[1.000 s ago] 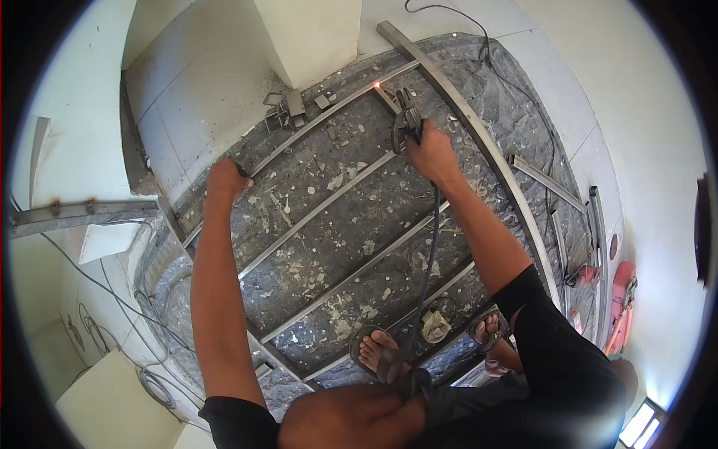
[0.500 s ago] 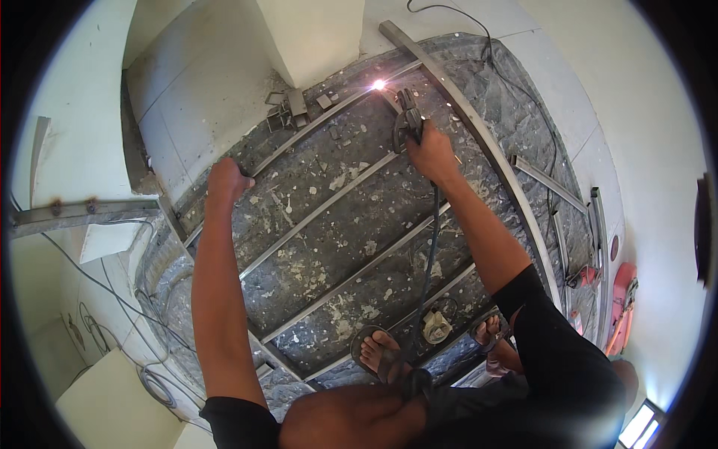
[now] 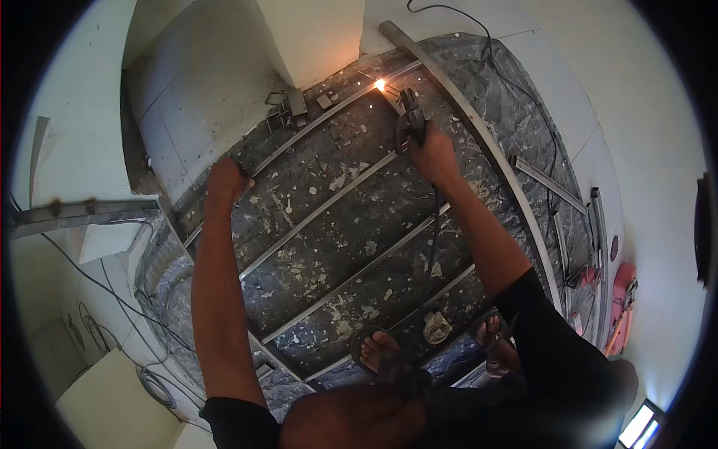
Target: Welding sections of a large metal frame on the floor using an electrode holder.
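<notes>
My left hand is closed around the upper bar of a welded steel frame lying on a paint-spattered grey sheet. In my right hand is a black welding electrode holder, its cable trailing down toward my body. A bright orange arc glows where the upper bar meets a short piece, near the long right-side rail; the exact contact is hidden by glare. Parallel crossbars run beneath my arms, with my sandaled feet among them.
Small metal offcuts lie beside a cream pillar. Loose steel lengths and pink tools lie at the right. Cables snake over the left floor. A steel beam juts from the left.
The arc has flared from a small glow to white-violet, and now shows bright orange, lighting the pillar while the surroundings look darker. My hands have stayed nearly still.
</notes>
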`<state>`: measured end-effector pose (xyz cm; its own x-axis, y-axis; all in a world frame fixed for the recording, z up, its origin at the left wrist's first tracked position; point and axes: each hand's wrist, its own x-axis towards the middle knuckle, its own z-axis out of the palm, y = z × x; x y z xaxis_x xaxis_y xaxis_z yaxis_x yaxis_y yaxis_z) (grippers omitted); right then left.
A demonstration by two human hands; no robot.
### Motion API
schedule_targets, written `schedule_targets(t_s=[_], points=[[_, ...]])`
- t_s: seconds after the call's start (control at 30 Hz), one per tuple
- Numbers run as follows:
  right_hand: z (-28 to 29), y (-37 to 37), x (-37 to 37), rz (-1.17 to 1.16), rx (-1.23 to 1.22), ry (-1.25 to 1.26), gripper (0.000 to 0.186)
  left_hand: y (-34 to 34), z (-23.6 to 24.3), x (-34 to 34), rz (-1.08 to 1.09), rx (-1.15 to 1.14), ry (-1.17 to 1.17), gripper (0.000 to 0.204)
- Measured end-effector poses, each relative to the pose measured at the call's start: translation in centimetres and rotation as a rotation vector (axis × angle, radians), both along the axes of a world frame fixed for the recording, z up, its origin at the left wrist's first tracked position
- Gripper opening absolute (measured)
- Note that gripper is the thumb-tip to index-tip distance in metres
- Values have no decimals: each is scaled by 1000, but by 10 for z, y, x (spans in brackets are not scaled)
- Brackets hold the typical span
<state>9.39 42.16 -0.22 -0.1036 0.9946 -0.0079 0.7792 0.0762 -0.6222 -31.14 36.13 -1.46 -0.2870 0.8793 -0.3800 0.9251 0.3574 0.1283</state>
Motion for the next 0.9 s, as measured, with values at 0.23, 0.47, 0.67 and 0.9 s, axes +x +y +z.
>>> schedule_targets(t_s=[0.23,0.47,0.67,0.9], points=[[-2,1,1,-10,-50,-43,36,4,2,1,41,-66,-16,48],[-2,2,-6,-21,-92,7,34,1,2,-5,67,-20,-87,39],[-7,3,-3,4,-49,-11,33,-2,-1,0,12,74,34,34],[-3,-3,-10,24,10,5,33,3,-14,-18,21,-40,10,46]])
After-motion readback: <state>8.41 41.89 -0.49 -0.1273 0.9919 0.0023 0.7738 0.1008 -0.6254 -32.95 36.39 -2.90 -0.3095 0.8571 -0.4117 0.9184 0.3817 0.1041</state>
